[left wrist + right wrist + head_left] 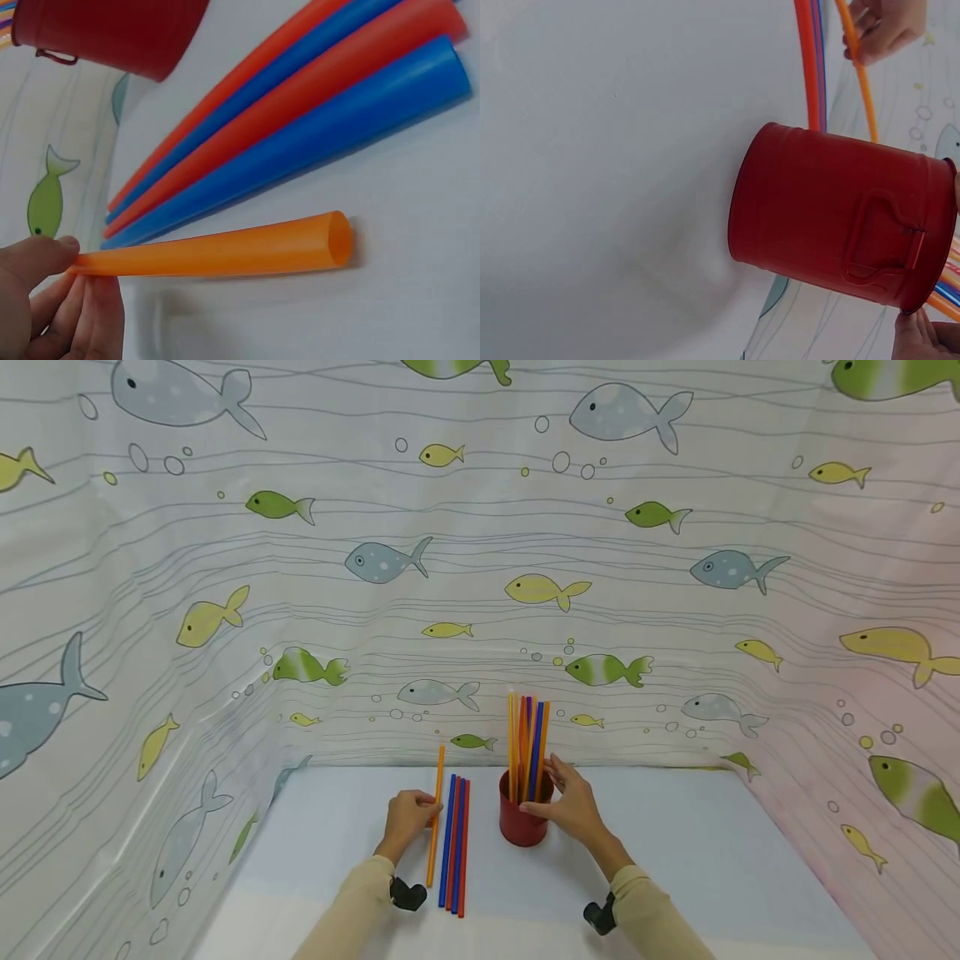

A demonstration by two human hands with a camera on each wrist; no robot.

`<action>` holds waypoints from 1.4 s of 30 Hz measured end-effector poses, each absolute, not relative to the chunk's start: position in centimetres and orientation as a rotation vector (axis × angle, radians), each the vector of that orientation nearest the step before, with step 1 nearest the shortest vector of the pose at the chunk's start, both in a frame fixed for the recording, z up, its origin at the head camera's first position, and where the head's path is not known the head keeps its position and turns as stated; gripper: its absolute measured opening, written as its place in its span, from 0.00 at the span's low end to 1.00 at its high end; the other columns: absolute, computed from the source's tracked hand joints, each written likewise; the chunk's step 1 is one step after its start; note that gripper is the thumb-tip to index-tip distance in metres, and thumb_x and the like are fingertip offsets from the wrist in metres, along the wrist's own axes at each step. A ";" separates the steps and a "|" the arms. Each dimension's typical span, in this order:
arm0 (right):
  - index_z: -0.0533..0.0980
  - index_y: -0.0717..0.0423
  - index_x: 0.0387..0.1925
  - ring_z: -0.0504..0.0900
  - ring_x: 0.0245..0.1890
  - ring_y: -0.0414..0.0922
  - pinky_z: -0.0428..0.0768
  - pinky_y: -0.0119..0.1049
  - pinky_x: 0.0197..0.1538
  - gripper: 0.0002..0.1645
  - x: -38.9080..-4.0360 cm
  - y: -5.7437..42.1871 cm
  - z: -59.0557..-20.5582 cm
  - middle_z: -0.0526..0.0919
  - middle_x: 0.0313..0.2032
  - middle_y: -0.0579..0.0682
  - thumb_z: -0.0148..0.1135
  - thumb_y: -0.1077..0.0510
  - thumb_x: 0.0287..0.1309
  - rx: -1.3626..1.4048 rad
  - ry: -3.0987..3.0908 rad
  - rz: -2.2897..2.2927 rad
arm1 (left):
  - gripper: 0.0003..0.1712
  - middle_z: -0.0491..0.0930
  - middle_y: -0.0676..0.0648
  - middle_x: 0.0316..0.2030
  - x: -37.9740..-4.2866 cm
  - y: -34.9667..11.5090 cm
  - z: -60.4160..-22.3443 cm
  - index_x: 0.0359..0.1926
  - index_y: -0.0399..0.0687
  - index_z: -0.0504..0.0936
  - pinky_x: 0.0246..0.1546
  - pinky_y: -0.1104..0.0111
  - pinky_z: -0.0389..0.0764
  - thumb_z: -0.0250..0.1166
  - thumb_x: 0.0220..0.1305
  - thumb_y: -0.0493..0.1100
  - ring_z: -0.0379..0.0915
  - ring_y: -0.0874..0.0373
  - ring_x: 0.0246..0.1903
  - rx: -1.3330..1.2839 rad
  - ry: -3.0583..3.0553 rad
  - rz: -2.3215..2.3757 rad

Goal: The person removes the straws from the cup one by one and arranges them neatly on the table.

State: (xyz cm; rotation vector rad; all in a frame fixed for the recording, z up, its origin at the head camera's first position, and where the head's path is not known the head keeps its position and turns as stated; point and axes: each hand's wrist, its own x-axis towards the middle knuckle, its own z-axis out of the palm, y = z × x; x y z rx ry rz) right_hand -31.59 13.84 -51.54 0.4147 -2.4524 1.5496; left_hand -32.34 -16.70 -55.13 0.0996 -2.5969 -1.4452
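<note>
My left hand [408, 818] pinches an orange straw [437, 818] between thumb and fingers, and its hollow near end [339, 240] points toward the wrist camera. Just right of it, blue and red straws [454, 852] lie side by side on the white table. My right hand [573, 802] is around the top of a red metal bucket [522, 827], thumb on the near side and fingers on the far side of the rim. Several orange, blue, red and purple straws [537, 752] stand upright inside it. In the right wrist view, fingertips [911, 324] press at the rim beside a folded wire handle [885, 240].
The white table [675, 860] ends at the back against a cloth backdrop [480, 543] printed with fish, which also rises on both sides. A black wrist camera [407, 894] is strapped at the left sleeve, another [600, 916] at the right.
</note>
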 end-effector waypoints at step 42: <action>0.57 0.63 0.72 0.70 0.65 0.50 0.68 0.41 0.63 0.65 -31.5 13.9 -51.4 0.70 0.64 0.56 0.83 0.49 0.36 0.425 -2.460 1.567 | 0.14 0.82 0.53 0.24 -33.1 -14.4 -53.6 0.33 0.43 0.87 0.23 0.70 0.78 0.72 0.58 0.50 0.76 0.63 0.22 -0.019 -2.525 -1.391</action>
